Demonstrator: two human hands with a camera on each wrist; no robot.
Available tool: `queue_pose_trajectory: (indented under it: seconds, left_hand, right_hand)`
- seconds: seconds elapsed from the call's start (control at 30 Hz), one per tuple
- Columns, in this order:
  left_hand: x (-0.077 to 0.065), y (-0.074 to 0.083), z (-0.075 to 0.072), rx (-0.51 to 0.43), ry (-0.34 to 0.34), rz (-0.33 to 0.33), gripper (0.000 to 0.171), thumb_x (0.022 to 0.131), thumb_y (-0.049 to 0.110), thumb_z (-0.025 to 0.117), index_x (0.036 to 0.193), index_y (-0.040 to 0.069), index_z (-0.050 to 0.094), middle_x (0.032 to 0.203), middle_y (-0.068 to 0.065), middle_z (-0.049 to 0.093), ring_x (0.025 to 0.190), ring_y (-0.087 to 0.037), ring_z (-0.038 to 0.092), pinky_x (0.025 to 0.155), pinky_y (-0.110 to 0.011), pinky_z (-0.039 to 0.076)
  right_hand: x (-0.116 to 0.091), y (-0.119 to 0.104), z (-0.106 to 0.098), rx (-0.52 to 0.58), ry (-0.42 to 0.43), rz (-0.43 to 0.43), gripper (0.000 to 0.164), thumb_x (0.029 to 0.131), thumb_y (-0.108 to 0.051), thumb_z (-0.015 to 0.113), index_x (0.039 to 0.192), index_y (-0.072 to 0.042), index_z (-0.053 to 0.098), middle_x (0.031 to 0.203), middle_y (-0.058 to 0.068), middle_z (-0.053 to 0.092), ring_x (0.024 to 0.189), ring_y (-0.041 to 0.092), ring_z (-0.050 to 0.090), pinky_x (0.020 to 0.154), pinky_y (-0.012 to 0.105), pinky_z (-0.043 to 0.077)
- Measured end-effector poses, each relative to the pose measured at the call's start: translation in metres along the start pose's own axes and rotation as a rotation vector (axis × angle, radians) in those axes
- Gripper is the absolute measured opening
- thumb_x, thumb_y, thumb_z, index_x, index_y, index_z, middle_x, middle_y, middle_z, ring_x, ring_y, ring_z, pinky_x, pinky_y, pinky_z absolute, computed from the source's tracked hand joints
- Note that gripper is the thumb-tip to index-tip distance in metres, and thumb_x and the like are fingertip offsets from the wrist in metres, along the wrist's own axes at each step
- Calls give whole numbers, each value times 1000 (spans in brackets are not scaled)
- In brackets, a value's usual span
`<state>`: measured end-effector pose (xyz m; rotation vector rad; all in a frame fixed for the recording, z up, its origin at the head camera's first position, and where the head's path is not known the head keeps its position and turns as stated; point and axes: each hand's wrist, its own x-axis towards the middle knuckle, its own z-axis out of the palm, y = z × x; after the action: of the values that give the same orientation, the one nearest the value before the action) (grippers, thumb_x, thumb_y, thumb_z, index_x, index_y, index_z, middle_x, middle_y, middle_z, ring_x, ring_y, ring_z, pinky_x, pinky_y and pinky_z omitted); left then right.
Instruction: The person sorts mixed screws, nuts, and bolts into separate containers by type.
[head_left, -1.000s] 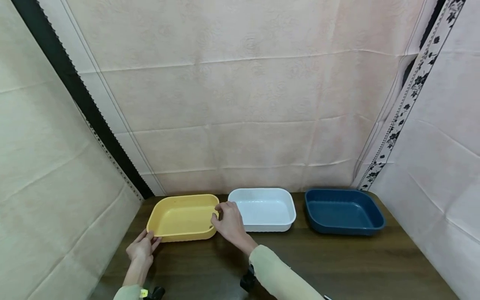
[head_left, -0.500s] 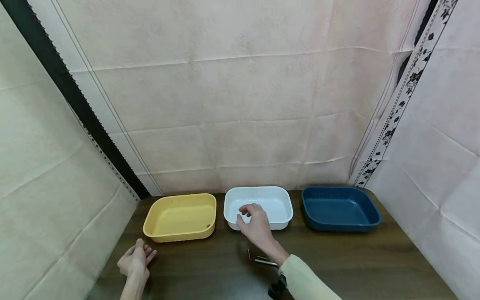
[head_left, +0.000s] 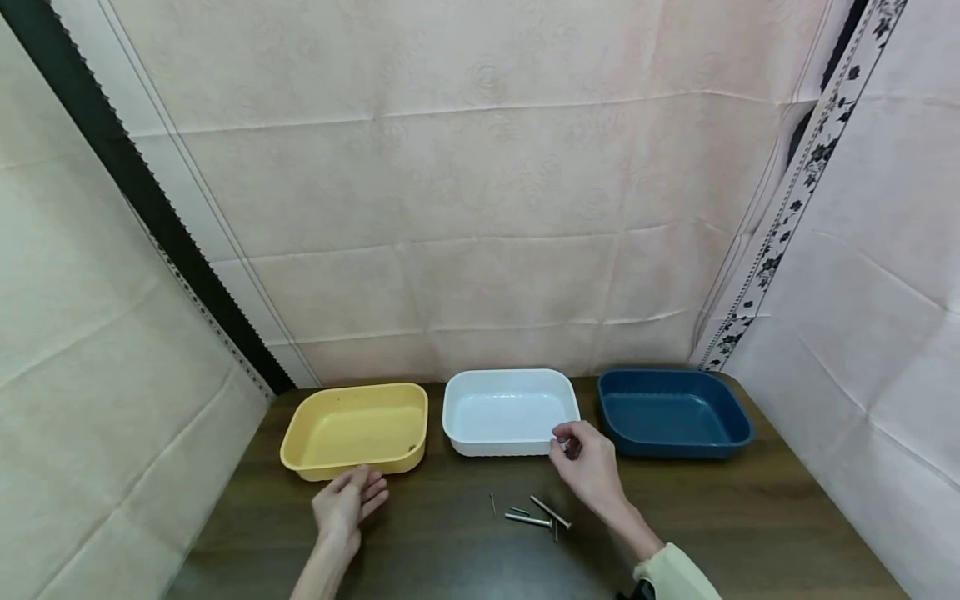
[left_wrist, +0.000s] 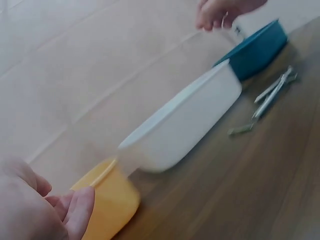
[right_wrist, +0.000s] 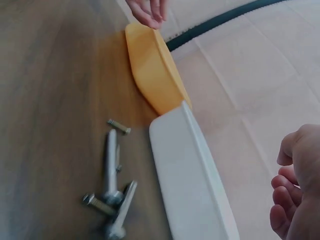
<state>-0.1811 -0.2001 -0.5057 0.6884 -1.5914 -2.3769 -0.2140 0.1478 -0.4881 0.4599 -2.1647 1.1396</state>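
My left hand [head_left: 348, 504] is at the front rim of the yellow tray [head_left: 352, 462], its fingers loosely bent and nothing seen between them. A small dark piece [head_left: 412, 448] lies inside that tray. At the front right corner of the white tray [head_left: 495, 447] hovers my right hand [head_left: 592, 467], thumb and fingers loosely curled. The right wrist view shows this hand [right_wrist: 300, 185] with no object visible in it. In front of the white tray, several metal bolts lie on the table, including a long bolt [head_left: 527, 520], a crossing bolt [head_left: 550, 511] and a tiny screw [head_left: 492, 503].
A dark blue tray [head_left: 678, 450] stands at the right end of the row. Pale cloth [head_left: 480, 208] hangs behind and along both sides. The brown wooden table [head_left: 450, 558] extends in front of the trays.
My right hand has travelled right, from the yellow tray past the white one, uncovering the bolts. My left hand let go of the yellow tray's front left corner and shifted right along its front.
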Motion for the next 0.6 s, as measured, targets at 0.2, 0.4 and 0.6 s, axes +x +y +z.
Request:
queue_pose_trajectory:
  seconds: [0.2, 0.4, 0.6]
  left_hand:
    - [1, -12, 37, -7, -67, -11, 35, 100, 5, 60, 125, -18, 52, 85, -13, 71, 72, -20, 72, 69, -36, 63]
    - [0, -23, 64, -20, -89, -45, 39, 101, 7, 59, 132, -16, 50, 92, -16, 70, 77, -23, 72, 73, -37, 63]
    - [-5, -30, 83, -14, -76, -56, 40, 100, 6, 61, 132, -16, 51, 93, -18, 70, 78, -24, 72, 73, -38, 63]
  right_hand:
    - [-21, 11, -11, -23, 1, 60, 21, 72, 12, 76, 83, -5, 70, 77, -3, 62, 66, 9, 57, 53, 20, 51]
    - [-42, 19, -17, -57, 13, 103, 24, 70, 15, 75, 82, -5, 70, 75, -7, 61, 63, 8, 57, 52, 19, 49]
    - [-56, 21, -22, -66, -18, 183, 20, 73, 12, 74, 83, -4, 71, 75, -5, 62, 64, 6, 56, 52, 18, 49]
